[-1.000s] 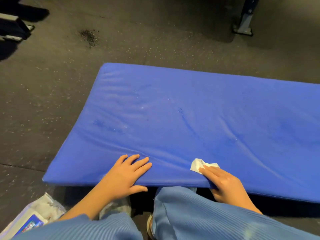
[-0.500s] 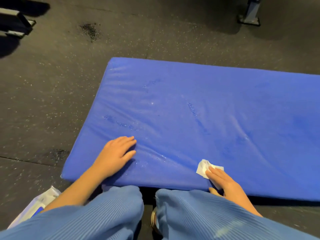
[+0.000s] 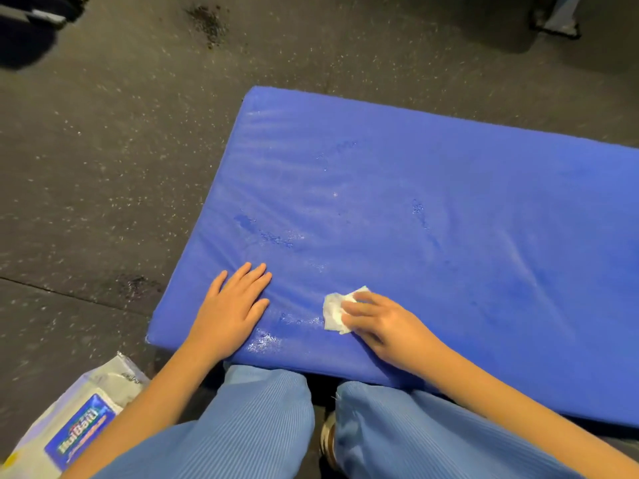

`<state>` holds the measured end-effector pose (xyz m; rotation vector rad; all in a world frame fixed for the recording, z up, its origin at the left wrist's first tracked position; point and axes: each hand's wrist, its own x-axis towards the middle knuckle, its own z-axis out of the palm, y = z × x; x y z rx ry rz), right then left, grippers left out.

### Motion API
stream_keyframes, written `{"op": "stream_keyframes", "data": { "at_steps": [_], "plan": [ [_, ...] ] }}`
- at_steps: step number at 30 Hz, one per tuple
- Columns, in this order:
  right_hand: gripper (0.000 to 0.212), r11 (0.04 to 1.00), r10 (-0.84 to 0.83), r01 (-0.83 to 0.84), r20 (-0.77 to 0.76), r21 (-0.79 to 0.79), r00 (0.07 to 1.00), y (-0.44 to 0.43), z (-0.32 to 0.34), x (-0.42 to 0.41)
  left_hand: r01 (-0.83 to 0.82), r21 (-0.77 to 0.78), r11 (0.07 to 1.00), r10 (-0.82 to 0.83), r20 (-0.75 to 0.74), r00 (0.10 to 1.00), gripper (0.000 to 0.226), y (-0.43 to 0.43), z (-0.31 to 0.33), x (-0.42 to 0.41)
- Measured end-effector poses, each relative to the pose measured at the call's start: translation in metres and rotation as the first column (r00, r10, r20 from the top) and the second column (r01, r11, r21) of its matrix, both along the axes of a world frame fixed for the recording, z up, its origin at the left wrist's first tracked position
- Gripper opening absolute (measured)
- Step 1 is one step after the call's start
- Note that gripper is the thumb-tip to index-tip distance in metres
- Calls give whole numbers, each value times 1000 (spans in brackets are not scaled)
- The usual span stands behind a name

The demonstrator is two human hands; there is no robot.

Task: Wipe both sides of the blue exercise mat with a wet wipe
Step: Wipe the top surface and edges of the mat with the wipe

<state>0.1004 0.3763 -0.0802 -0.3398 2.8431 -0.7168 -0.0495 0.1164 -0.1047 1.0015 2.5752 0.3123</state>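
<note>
The blue exercise mat lies flat on the dark floor, filling the middle and right of the view, with wet streaks near its front left part. My left hand rests flat on the mat close to its front left corner, fingers straight. To its right, my right hand presses a crumpled white wet wipe onto the mat with its fingers laid over it. The wipe sticks out to the left of the fingertips.
A pack of wet wipes with a blue label lies on the floor at the lower left. My knees in blue trousers sit against the mat's front edge. Dark speckled floor surrounds the mat; equipment feet stand at the far right.
My right hand has slid the wipe leftward and further onto the mat, toward the left hand. My left hand has moved from gripping the front edge to lying flat on top.
</note>
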Motion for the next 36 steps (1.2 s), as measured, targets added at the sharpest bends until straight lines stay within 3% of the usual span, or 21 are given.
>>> {"op": "stream_keyframes", "data": {
  "at_steps": [3, 7, 9, 12, 14, 18, 20, 23, 26, 30, 32, 36],
  "plan": [
    [26, 978, -207, 208, 42, -19, 978, -9, -13, -21, -1, 14, 1000, 1, -1, 1000, 76, 0, -1, -1],
    [30, 987, 38, -22, 99, -162, 994, -42, 8, -2, 0, 49, 999, 0, 5, 1000, 72, -2, -2, -1],
    [27, 990, 62, -52, 74, -130, 995, -36, 12, -5, 4, 57, 998, -4, -2, 1000, 70, -3, -2, -1],
    [35, 992, -124, 124, -8, -26, 992, -27, -5, -28, 5, 64, 998, -5, -5, 1000, 69, -3, -3, -3],
    [29, 984, -171, 171, 1, -58, 985, -40, -10, -33, 3, 78, 997, -3, 4, 1000, 70, -3, -4, -4],
    [24, 978, 48, -30, 80, -205, 996, -53, 8, -18, -7, 109, 994, 1, 52, 999, 72, -7, -2, -8],
    [26, 982, 69, -54, 79, -182, 995, -43, 9, -23, -36, 104, 994, 34, 25, 999, 71, -14, -1, -12],
    [16, 993, -90, 90, -4, -77, 996, -43, -7, -44, -129, 40, 991, 129, -18, 991, 73, -31, 0, -18],
    [18, 958, -256, 247, -45, -145, 966, -71, -15, -59, -169, 6, 986, 169, -20, 985, 75, -41, 0, -18],
    [24, 959, 106, -94, 30, -269, 994, -79, -1, -45, -179, 13, 984, 179, -4, 984, 74, -41, 3, -17],
    [19, 961, 179, -171, 17, -217, 984, -65, -1, -49, -236, 21, 971, 237, -21, 971, 72, -47, 2, -18],
    [13, 978, -148, 141, -30, -152, 989, -67, -15, -80, -436, -10, 900, 436, -8, 900, 53, -65, 6, -22]
  ]
}}
